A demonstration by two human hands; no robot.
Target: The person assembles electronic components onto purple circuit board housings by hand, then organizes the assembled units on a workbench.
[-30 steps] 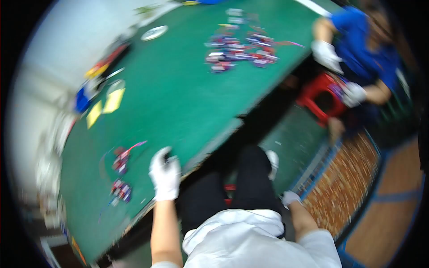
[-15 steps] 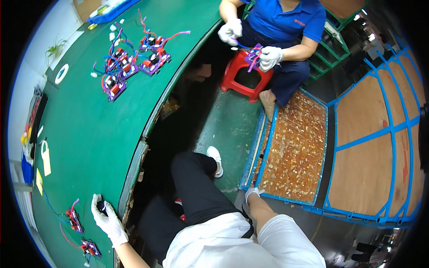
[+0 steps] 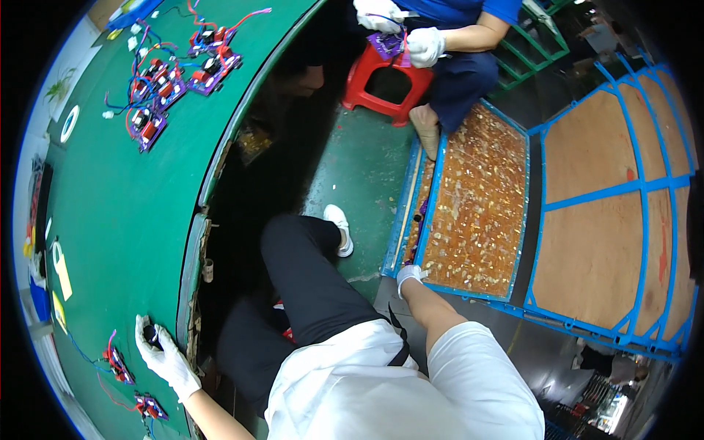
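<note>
My left hand (image 3: 170, 363), in a white glove, rests at the green table's near edge. Its thumb and fingers curl around a small black round part (image 3: 151, 334). Just left of it lie two purple circuit boards, one (image 3: 118, 366) farther off and one (image 3: 150, 405) nearer, both with red parts and wires. My right hand (image 3: 411, 274), also gloved, reaches down to the near end of a blue-edged slot beside a speckled brown board (image 3: 477, 213). Its fingers are largely hidden. Purple pieces with a dark part (image 3: 418, 218) show in that slot, just beyond the hand.
Several wired purple boards (image 3: 158, 88) lie in a cluster on the green table (image 3: 139, 227). Across from me, a person in blue with gloved hands (image 3: 425, 48) holds another purple board by a red stool (image 3: 400, 110). Blue-framed wooden panels (image 3: 590, 249) stand at right.
The view has shifted, so table and cart sit higher and farther left. My left hand keeps the black part. More purple shows in the slot near my right hand. The other person's hands have drawn together.
</note>
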